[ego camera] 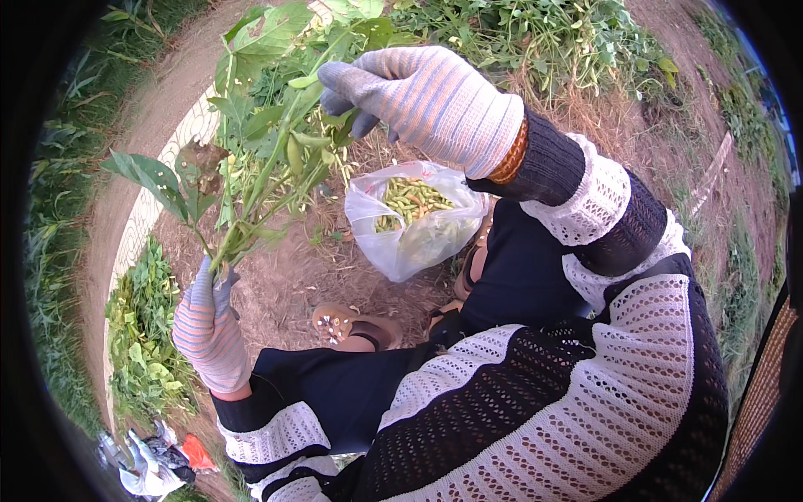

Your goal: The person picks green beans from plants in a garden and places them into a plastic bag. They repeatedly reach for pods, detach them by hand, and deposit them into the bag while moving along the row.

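My left hand (216, 329), in a striped knit glove with grey fingertips, grips the lower end of a bean plant (276, 150) with green pods and hole-eaten leaves. The plant slants up and to the right. At its upper part is my right hand (414, 94), in a matching glove, its fingers bent beside the stem and a pod (303, 81); whether they pinch anything is hidden. Below the right hand, an open translucent plastic bag (408, 251) stands on the ground, with many picked bean pods (414, 199) inside.
Heaped bean plants (539, 44) lie at the top, and another leafy heap (147, 339) is at the left. My beaded shoe (335, 323) rests on the soil near the bag. At the lower left are plastic bags (150, 470), one red. A pale patterned strip (188, 125) curves along the left side.
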Demonstrator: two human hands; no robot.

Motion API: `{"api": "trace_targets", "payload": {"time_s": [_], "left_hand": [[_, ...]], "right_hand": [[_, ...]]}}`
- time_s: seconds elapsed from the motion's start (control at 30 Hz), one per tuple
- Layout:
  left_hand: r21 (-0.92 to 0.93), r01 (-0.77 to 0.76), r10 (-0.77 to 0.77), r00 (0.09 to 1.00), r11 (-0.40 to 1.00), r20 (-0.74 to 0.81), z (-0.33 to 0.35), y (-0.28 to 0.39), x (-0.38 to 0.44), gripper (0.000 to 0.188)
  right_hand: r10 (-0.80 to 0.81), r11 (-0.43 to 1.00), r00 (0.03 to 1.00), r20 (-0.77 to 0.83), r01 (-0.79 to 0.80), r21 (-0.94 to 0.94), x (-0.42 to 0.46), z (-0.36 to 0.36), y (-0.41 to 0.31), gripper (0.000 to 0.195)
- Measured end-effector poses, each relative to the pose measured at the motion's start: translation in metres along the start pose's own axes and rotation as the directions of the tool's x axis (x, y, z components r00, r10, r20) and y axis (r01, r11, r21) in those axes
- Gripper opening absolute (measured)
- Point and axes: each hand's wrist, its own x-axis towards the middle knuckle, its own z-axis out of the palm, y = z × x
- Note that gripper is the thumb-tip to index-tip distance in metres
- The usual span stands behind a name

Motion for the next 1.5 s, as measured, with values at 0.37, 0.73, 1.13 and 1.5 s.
{"api": "trace_targets", "payload": {"time_s": [0.37, 0.73, 1.13, 1.5], "left_hand": [[0.159, -0.177, 0.187, 0.981, 0.971, -0.049, 0.009, 0.008, 0.003, 0.041], [0.187, -0.237, 0.247, 0.969, 0.953, -0.029, 0.002, 0.009, 0.002, 0.039], [0.464, -0.348, 0.332, 0.936, 0.815, 0.118, -0.004, 0.025, 0.0, 0.029], [0.242, -0.243, 0.243, 0.97, 0.939, 0.029, -0.001, 0.012, -0.001, 0.03]], "right_hand": [[0.079, 0.996, 0.962, 0.262, -0.09, 0.028, 0.003, 0.011, 0.029, 0.062], [0.101, 0.979, 0.947, 0.305, -0.149, 0.138, 0.004, 0.013, 0.027, 0.051], [0.089, 0.964, 0.974, 0.208, -0.032, -0.266, -0.002, 0.026, 0.028, 0.074], [0.03, 0.999, 0.951, 0.306, -0.019, -0.038, -0.012, 0.003, 0.013, 0.043]]}}
